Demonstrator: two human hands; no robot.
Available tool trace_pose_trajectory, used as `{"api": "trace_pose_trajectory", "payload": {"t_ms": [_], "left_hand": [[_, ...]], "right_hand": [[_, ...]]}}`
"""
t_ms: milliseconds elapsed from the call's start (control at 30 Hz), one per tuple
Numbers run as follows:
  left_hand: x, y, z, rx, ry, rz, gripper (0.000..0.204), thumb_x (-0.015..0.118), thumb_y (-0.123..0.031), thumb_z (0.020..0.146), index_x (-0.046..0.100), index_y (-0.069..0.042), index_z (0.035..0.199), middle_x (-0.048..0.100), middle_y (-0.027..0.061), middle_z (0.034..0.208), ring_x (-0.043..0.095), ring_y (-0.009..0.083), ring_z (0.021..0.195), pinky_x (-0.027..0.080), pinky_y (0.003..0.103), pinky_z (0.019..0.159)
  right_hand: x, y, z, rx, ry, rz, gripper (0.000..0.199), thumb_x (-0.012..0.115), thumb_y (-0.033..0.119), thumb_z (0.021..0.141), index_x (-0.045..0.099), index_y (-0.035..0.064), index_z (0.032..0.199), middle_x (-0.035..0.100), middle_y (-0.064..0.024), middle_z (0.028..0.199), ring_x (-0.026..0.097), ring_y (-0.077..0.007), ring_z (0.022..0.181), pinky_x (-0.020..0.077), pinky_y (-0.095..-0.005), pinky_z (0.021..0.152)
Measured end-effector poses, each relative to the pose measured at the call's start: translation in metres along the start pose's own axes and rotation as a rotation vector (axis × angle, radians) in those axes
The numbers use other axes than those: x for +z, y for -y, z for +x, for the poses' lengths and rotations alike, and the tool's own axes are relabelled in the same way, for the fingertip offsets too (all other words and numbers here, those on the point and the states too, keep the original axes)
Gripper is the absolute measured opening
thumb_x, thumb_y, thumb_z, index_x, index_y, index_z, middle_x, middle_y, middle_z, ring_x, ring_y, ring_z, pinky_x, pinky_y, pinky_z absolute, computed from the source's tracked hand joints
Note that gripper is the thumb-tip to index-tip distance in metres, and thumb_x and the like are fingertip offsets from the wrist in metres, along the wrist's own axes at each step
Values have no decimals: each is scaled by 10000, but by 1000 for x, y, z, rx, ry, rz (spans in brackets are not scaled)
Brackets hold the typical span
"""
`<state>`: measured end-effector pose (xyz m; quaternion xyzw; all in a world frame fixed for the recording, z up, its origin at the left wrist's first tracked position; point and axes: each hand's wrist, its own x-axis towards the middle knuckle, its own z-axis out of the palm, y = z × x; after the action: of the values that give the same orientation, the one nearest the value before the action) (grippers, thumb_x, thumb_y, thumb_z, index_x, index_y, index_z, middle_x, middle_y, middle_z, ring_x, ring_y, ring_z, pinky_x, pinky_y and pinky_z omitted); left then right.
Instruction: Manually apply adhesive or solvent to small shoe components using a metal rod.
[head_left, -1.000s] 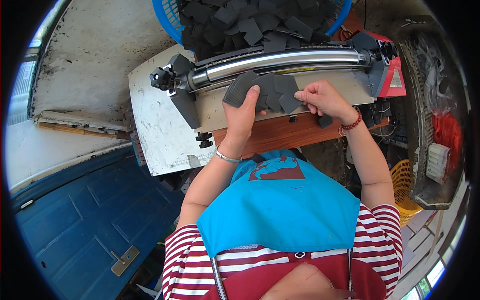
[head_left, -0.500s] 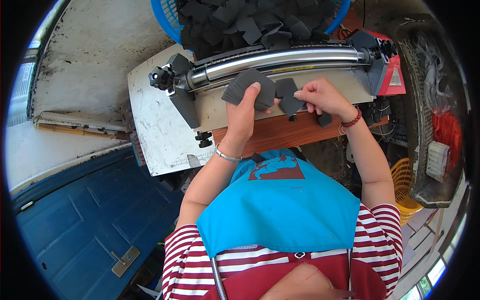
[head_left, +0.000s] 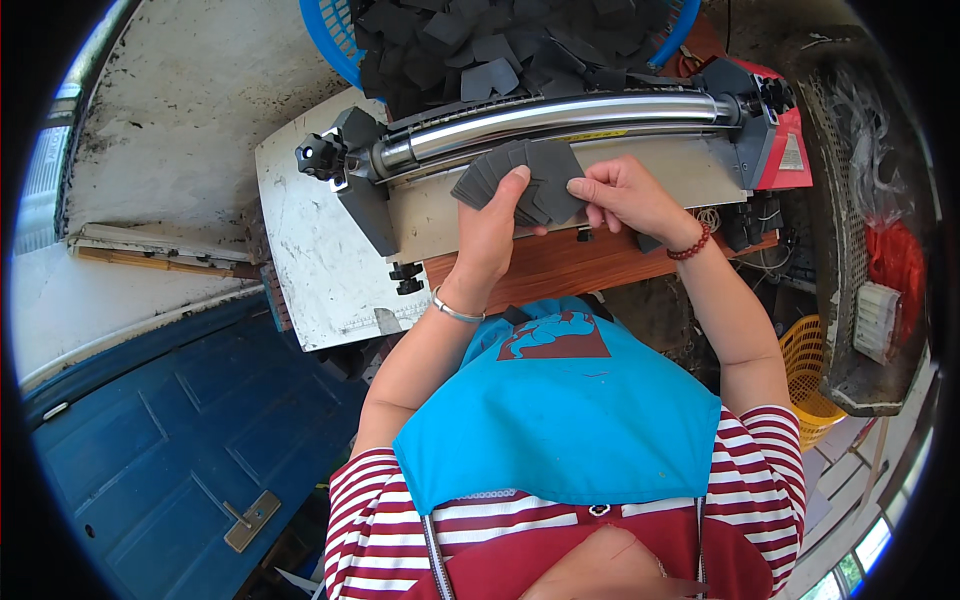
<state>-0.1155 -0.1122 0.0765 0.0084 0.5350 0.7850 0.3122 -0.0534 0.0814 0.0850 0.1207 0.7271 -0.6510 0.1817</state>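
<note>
My left hand (head_left: pixel 490 222) grips a fanned stack of thin dark grey square pieces (head_left: pixel 487 177), its thumb pressed on top. With thumb and fingers pinched, my right hand (head_left: pixel 630 200) holds one dark grey square piece (head_left: pixel 556 180) by its right edge. That piece overlaps the right side of the fan. Both hands are in front of a machine with a shiny metal roller (head_left: pixel 560 113), over its pale metal plate (head_left: pixel 425 213). Another dark piece (head_left: pixel 648 243) shows partly below my right wrist.
Behind the roller stands a blue basket (head_left: pixel 333 45) heaped with dark pieces. The machine has a black knob (head_left: pixel 318 155) at left and a red end cover (head_left: pixel 790 150) at right. A yellow basket (head_left: pixel 808 370) is at the right, a blue door (head_left: pixel 160 430) at the lower left.
My right hand has moved slightly left, bringing its piece against the stack. The stack in my left hand is spread wider into a fan.
</note>
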Motion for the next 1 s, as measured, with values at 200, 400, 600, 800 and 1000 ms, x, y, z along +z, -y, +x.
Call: {"api": "trace_pose_trajectory", "payload": {"t_ms": [200, 400, 600, 800, 1000], "left_hand": [[-8, 2, -2, 21, -40, 128, 225, 556, -198, 937, 589, -41, 1094, 665, 77, 914, 671, 154, 729, 526, 237, 462], [-4, 7, 0, 95, -94, 201, 221, 620, -181, 901, 609, -41, 1073, 665, 58, 913, 662, 124, 716, 550, 237, 465], [-14, 2, -4, 61, -152, 234, 212, 634, -168, 886, 621, -47, 1061, 660, 46, 935, 656, 115, 740, 551, 234, 461], [0, 1, 0, 46, -124, 151, 223, 631, -169, 886, 615, -57, 1079, 657, 44, 945, 655, 113, 740, 555, 239, 465], [-1, -1, 0, 30, -73, 40, 224, 633, -178, 891, 613, -53, 1077, 659, 44, 949, 658, 120, 740, 557, 242, 472]], "right_hand": [[-23, -5, -3, 107, 86, 5, 323, 575, 292, 952, 616, 58, 733, 594, 1, 575, 465, -23, 418, 342, -169, 395], [-16, 1, 4, 96, 72, 65, 355, 572, 291, 950, 590, 63, 680, 603, -14, 567, 461, -29, 391, 334, -171, 367], [-27, -4, 3, 203, 8, -212, 392, 574, 316, 939, 593, 35, 665, 596, -33, 539, 485, -68, 373, 369, -203, 365], [-11, -1, 17, 54, -182, -251, 447, 568, 389, 936, 634, 4, 718, 598, -42, 550, 502, -85, 389, 398, -218, 383], [-5, -8, 1, -37, -10, 20, 415, 614, 369, 916, 629, 10, 710, 577, -21, 538, 496, -75, 396, 367, -205, 367]]}}
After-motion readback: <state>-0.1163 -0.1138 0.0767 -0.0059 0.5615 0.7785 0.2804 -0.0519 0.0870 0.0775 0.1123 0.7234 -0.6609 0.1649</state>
